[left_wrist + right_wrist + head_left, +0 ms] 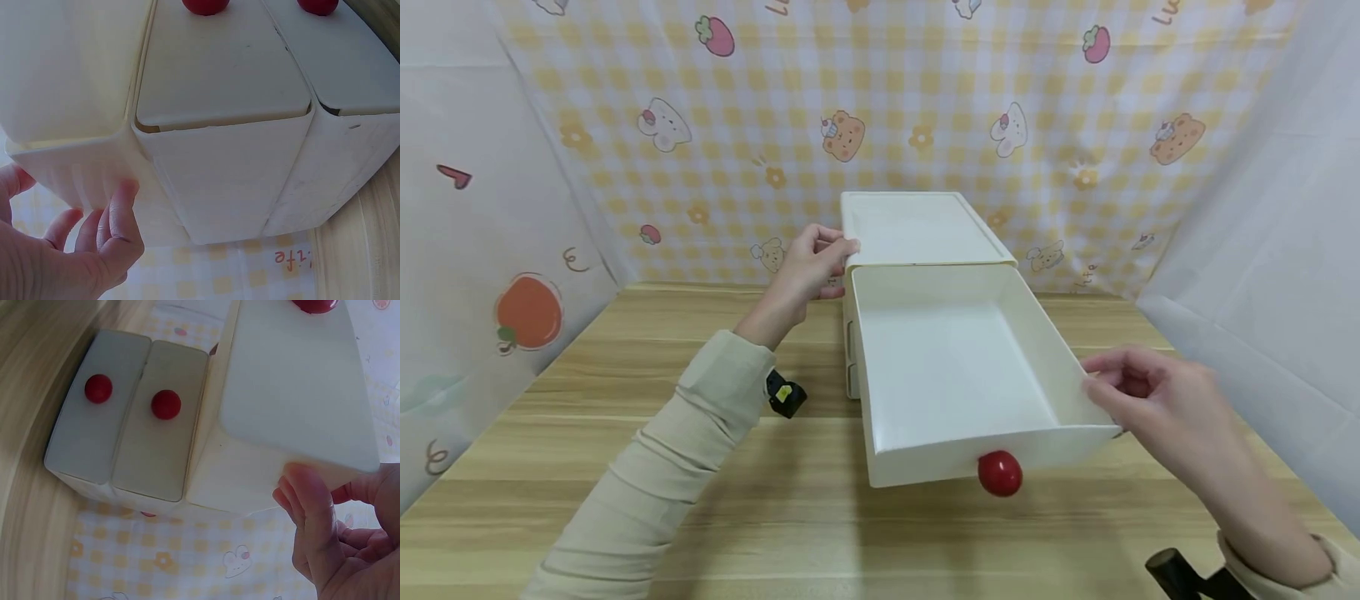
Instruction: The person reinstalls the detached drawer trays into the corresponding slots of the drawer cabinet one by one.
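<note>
A white drawer cabinet (925, 227) stands on the table with its top drawer (1037, 354) pulled far out. Nothing lies inside that drawer, and a round red knob (1000, 473) sits on its front. My left hand (805, 271) grips the cabinet's upper left edge near the front, thumb on top and fingers along the side. At the drawer's right wall, near the front corner, my right hand (1161, 400) pinches the rim. Below, two closed drawers (156, 450) with red knobs (98, 389) show in the right wrist view.
The cabinet rests on a wood-grain table (760, 508). Behind it hangs a yellow checked cloth (917, 100), and white cloth (1262, 208) covers the sides. Black wrist-camera parts (786, 395) show beside the left sleeve.
</note>
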A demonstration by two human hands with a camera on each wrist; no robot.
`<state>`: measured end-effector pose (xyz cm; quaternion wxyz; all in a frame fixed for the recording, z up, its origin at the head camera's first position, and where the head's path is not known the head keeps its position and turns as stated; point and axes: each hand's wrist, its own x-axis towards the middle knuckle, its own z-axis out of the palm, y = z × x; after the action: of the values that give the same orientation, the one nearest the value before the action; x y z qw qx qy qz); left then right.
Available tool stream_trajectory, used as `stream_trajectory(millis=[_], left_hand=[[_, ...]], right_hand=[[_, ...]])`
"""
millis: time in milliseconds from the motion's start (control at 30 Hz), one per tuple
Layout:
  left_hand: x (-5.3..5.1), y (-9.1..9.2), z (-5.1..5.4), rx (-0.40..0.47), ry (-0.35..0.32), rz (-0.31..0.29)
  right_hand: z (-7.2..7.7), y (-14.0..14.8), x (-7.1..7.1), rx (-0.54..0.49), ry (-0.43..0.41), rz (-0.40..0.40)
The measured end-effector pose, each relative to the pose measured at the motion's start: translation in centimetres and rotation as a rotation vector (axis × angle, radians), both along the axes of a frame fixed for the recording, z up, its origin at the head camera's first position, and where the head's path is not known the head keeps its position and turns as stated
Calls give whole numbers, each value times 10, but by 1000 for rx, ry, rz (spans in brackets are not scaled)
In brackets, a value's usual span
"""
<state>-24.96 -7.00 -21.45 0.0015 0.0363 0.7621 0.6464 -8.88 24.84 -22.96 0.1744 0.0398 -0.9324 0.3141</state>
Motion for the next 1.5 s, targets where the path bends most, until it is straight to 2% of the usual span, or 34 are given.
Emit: stream_trajectory(millis=[200,800,1500], left_hand=[[0,0,-1,1,1,0],[-2,0,-1,-2,0,4],[-2,1,-1,-14,11,11]], right_hand=[[-3,-4,-3,-32,6,19],[-4,-9,-16,-130,-58,31],[9,-13,-37,-158,-114,29]])
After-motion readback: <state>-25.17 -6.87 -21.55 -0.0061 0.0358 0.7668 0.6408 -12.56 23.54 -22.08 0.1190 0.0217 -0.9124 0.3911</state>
